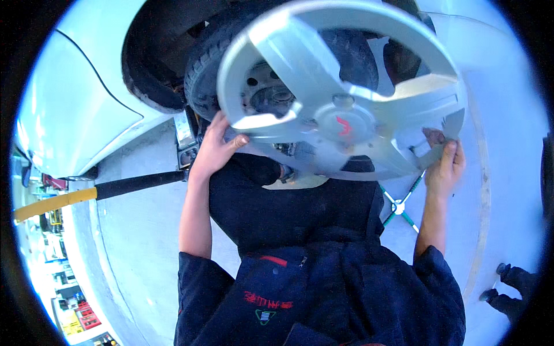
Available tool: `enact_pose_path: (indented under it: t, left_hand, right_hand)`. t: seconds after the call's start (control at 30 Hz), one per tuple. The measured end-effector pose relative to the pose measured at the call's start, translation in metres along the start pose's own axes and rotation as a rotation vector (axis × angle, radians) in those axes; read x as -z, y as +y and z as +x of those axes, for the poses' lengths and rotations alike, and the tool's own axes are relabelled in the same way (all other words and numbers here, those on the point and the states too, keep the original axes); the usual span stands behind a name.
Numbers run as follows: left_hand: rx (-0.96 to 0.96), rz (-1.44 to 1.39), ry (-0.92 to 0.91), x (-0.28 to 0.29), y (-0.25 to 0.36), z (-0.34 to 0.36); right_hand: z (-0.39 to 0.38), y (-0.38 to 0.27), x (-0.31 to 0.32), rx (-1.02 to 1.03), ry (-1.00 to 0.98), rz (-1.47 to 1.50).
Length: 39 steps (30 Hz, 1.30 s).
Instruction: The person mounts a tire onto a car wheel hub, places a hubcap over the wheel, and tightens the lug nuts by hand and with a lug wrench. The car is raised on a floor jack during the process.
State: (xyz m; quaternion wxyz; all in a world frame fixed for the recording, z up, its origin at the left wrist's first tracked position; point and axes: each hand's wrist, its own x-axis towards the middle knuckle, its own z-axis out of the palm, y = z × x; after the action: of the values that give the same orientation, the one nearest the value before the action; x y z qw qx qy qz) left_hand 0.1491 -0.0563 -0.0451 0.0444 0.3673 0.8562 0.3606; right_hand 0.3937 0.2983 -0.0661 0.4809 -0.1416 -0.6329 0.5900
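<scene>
A silver wheel cover [300,55] with broad spokes and a red mark at its hub is held up between both my hands, tilted in front of a car wheel. At its left rim, my left hand [218,145] grips with the thumb pointing toward the cover. My right hand [445,167] holds the lower right rim, thumb in front, with fingertips showing through a gap between spokes. Behind the cover, the black tyre [199,86] and its dark steel rim [259,86] show in part. Whether the cover touches the wheel I cannot tell.
A white car body [86,109] stands at the left, around the dark wheel arch. A yellow and black jack handle [138,183] reaches leftward over the floor. Right of my legs lies a cross wrench [398,207]. Another person's dark-clad legs [519,285] appear at right; stocked shelves [69,300] line the left.
</scene>
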Motion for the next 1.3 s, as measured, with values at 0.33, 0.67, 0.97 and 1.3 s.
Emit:
enact_pose_path:
  t: [0.33,0.67,0.97,1.3]
  left_hand:
    - [0.478,0.123,-0.233,0.057,-0.055,-0.013]
    - [0.329,0.307,-0.223,0.002,-0.19,0.03]
    - [0.368,0.791,-0.21,0.003,-0.146,0.057]
    - [0.441,0.833,-0.144,-0.006,-0.134,0.072]
  right_hand:
    - [-0.015,0.101,-0.095,-0.103,-0.223,-0.257]
    - [-0.026,0.204,-0.134,-0.11,-0.394,-0.275]
    - [0.0,0.199,-0.131,-0.031,-0.247,-0.414]
    - [0.02,0.178,-0.137,0.219,-0.21,-0.729]
